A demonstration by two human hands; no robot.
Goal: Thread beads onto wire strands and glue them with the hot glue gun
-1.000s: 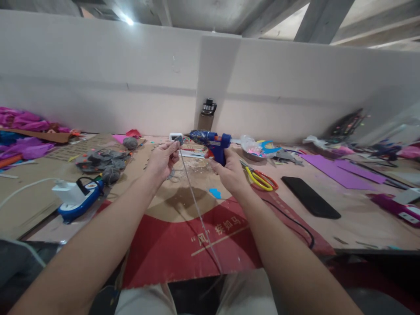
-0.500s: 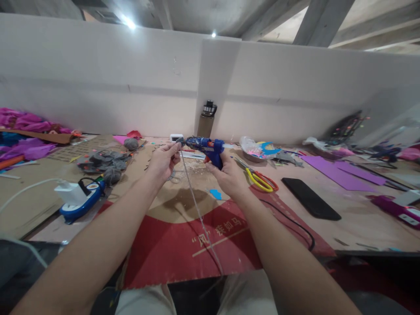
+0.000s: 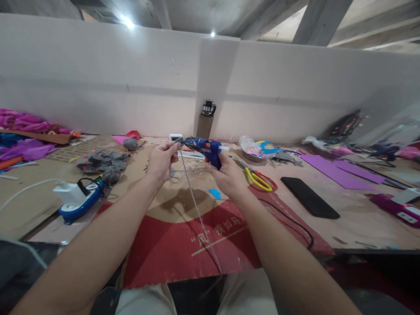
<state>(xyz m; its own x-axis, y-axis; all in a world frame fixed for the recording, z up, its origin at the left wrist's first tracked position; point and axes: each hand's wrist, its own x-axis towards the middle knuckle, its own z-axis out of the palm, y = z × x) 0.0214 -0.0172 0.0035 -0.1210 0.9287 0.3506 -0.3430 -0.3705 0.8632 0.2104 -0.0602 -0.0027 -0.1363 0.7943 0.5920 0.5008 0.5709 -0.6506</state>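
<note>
My right hand (image 3: 228, 173) is wrapped round the handle of a blue hot glue gun (image 3: 211, 151), a pale glue stick jutting from its rear. The gun's nozzle points left, right at the fingertips of my left hand (image 3: 163, 159). Those fingers pinch a small grey piece (image 3: 179, 141), too small to make out fully. From it a thin grey yarn (image 3: 193, 197) runs down across the red and brown cardboard (image 3: 157, 249) towards my lap. Scissors (image 3: 260, 178) with yellow and red handles lie just right of my right hand.
A black phone (image 3: 310, 197) lies on the right, near purple sheets (image 3: 337, 170). At the back stands a bottle (image 3: 205, 120). On the left are a blue power strip (image 3: 80, 205) and grey pieces with orange dots (image 3: 101, 161). A black cable (image 3: 292, 218) curves across the cardboard.
The rear of the glue gun has dipped slightly, with my right hand shifting a little. My left hand stays at the nozzle with its pinch kept.
</note>
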